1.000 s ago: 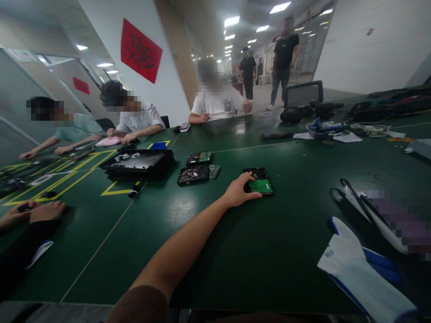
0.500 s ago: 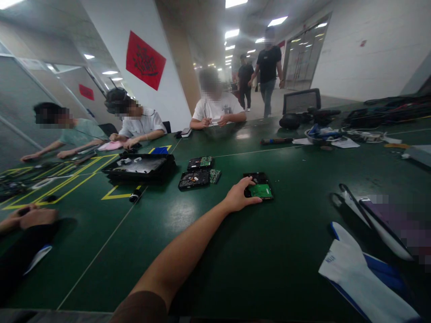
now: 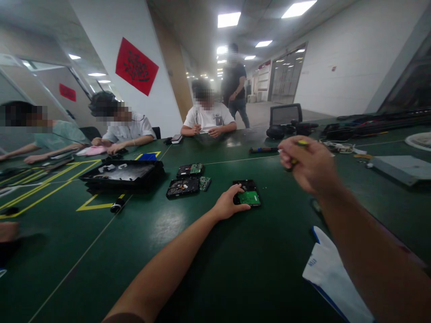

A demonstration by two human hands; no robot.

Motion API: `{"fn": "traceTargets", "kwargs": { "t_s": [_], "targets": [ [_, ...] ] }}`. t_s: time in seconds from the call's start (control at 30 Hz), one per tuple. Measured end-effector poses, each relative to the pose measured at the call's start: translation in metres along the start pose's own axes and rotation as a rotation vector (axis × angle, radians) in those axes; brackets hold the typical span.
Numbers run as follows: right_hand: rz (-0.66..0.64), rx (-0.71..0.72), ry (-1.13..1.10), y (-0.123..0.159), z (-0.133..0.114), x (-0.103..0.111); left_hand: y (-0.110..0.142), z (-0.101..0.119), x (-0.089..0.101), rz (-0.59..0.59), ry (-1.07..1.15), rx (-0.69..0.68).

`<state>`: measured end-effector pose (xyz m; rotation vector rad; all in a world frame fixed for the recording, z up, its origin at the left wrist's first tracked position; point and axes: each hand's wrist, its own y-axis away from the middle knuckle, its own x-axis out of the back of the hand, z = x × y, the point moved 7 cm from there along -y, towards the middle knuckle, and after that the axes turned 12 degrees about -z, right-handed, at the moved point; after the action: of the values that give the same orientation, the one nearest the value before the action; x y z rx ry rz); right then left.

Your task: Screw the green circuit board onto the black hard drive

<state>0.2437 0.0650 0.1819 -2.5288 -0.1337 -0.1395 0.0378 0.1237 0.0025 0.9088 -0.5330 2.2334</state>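
My right hand has just come into view, fist closed on a yellow-handled tool, while my left hand pins the black hard drive with its green circuit board on the dark green table.

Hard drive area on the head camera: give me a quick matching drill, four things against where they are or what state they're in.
Things:
1. left hand
2. right hand
3. white glove
4. black tray

Places or states:
a. raised above the table, closed on a yellow-tipped tool
b. lying flat at the near right
c. resting on the hard drive
d. beside the yellow floor-tape lines, far left

Pairs: 1-c, 2-a, 3-b, 4-d
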Motion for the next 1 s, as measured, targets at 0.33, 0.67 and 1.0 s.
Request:
{"fn": "traceTargets", "kwargs": {
  "t_s": [0.33,0.67,1.0],
  "targets": [
    [0.413,-0.154,0.043,0.035,0.15,0.023,-0.001,0.005,0.0,-0.003,0.005,-0.021],
    [0.21,-0.041,0.183,0.047,0.118,-0.009,-0.003,0.0,-0.004,0.016,0.004,-0.028],
    [0.191,0.003,0.32,0.051,0.118,-0.015,-0.002,0.003,-0.004,0.022,-0.009,-0.031]
  ]
}}
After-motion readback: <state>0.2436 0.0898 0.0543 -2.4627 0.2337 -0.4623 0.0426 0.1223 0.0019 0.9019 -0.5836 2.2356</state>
